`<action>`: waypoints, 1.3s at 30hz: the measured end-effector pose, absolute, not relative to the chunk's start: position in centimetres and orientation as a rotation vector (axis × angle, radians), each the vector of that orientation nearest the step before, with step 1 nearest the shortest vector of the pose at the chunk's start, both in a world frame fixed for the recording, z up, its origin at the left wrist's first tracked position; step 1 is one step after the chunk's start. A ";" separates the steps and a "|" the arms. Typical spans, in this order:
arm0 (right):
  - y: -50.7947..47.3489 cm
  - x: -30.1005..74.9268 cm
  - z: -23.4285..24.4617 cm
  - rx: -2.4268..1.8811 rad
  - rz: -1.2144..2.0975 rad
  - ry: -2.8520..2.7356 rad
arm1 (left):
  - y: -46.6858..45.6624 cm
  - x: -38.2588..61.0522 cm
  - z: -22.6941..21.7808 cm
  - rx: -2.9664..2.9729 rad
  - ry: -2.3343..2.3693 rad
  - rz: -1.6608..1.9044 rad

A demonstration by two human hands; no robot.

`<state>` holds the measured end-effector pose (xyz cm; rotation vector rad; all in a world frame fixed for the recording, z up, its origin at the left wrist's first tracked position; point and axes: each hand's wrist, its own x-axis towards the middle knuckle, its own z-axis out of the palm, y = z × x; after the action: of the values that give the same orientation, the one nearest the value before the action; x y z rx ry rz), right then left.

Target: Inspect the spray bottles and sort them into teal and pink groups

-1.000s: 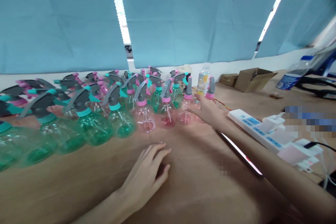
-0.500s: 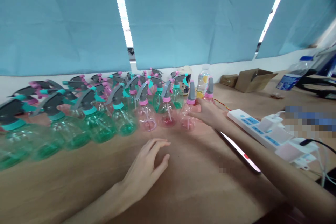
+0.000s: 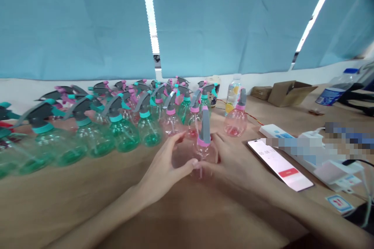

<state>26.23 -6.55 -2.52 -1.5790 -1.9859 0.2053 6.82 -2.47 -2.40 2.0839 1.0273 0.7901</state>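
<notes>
Both my hands cup a clear pink plastic spray bottle (image 3: 203,151) with a pink collar and a grey trigger head, standing upright on the wooden table (image 3: 87,202). My left hand (image 3: 166,167) holds its left side, and my right hand (image 3: 233,159) wraps its right side. Those hands hide most of its lower body. Just behind my right hand stands another pink spray bottle (image 3: 235,122). To the left, close to my left fingertips, spreads a dense group of green and pink spray bottles (image 3: 147,124).
A smartphone (image 3: 276,164) with a lit screen lies to the right, beside a white power strip (image 3: 277,132) with plugs. At the back are a water bottle (image 3: 233,95), a cardboard box (image 3: 289,93) and a blue-labelled plastic bottle (image 3: 336,93). Blue blinds (image 3: 73,23) cover the wall.
My hands have come together around the pink spray bottle, which has moved from the row toward me. My right hand has shifted left and down. The view has swung slightly, and the phone screen now shows.
</notes>
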 end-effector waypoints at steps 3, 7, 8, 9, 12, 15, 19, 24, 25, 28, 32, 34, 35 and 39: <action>-7.0 23.7 -2.5 -1.512 0.233 -2.061 | -2.8 6.2 -1.2 2.064 1.007 0.828; -6.7 21.2 -2.9 -1.398 0.370 -2.149 | -3.0 5.5 0.1 2.036 0.995 0.904; -6.6 20.6 -3.0 -1.386 0.411 -2.158 | -3.0 5.3 0.3 2.018 1.004 0.919; -6.5 20.1 -3.0 -1.379 0.450 -2.167 | -3.0 5.0 0.4 2.001 1.015 0.939; -6.3 18.4 -3.0 -1.367 0.541 -2.194 | -2.8 4.0 0.2 1.975 1.021 1.025; -5.9 16.9 -2.9 -1.370 0.591 -2.228 | -2.2 2.5 -0.4 1.931 1.039 1.096; -4.8 16.0 -2.7 -1.257 0.628 -2.274 | -1.2 0.5 -1.0 1.852 1.133 1.138; -3.5 17.3 -3.8 -1.227 0.625 -2.338 | -0.7 -0.4 -0.8 1.897 1.124 1.151; -3.4 17.8 -4.4 -1.251 0.610 -2.348 | -0.7 -0.3 -0.6 1.917 1.117 1.128; -2.9 19.2 -6.3 -1.265 0.539 -2.397 | -0.7 -0.1 -0.4 1.942 1.093 1.054; -2.6 20.7 -8.8 -1.284 0.429 -2.410 | -0.7 -0.1 -0.4 1.937 1.134 1.071; -2.4 21.3 -9.7 -1.294 0.411 -2.411 | -0.7 -0.1 -0.3 1.942 1.151 1.048; -2.4 21.4 -10.0 -1.289 0.405 -2.412 | -0.7 -0.1 -0.3 1.951 1.154 1.040; -2.4 21.7 -10.5 -1.261 0.405 -2.424 | -0.8 -0.1 0.2 1.986 1.156 1.066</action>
<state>21.70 -2.41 -10.53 -1.2607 -2.4239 0.4052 -0.12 -0.77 0.24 1.9861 1.1558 1.0665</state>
